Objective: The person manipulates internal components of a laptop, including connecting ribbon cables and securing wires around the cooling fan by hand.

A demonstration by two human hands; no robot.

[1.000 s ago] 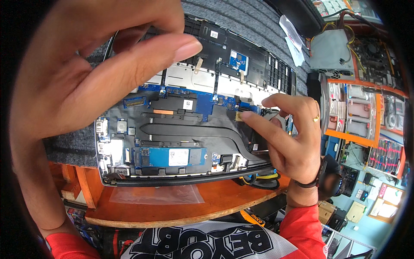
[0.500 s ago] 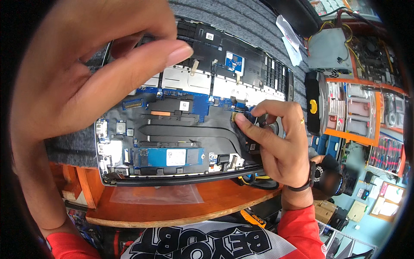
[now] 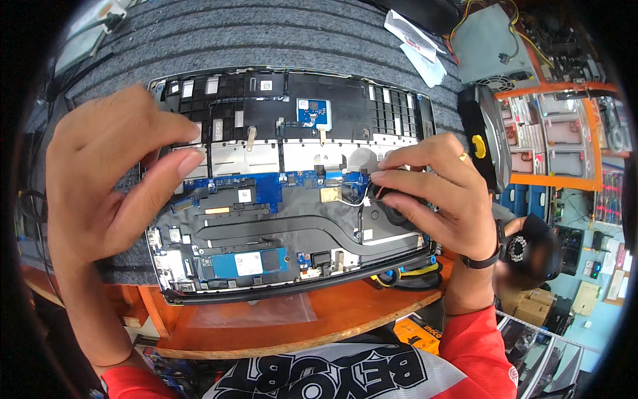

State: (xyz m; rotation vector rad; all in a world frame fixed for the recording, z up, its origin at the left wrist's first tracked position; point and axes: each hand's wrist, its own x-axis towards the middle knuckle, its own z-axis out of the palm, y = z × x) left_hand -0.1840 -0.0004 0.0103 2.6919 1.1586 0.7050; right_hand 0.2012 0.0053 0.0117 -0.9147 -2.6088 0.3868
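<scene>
Opened laptop (image 3: 299,199), near front edge of bench (image 3: 365,316); likely stiff, fragile inside; best held by rim (image 3: 292,282). Left hand (image 3: 109,159): spread; right hand (image 3: 445,189): pinch uncertain.

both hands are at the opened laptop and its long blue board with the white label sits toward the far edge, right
Not the far edge: in the head view, the long blue board sits toward the near edge of the opened laptop. The rest holds.

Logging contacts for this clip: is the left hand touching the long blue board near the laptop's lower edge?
Apart. In the head view, the dark curved strip shows plainly between the left hand and the long blue board.
</scene>
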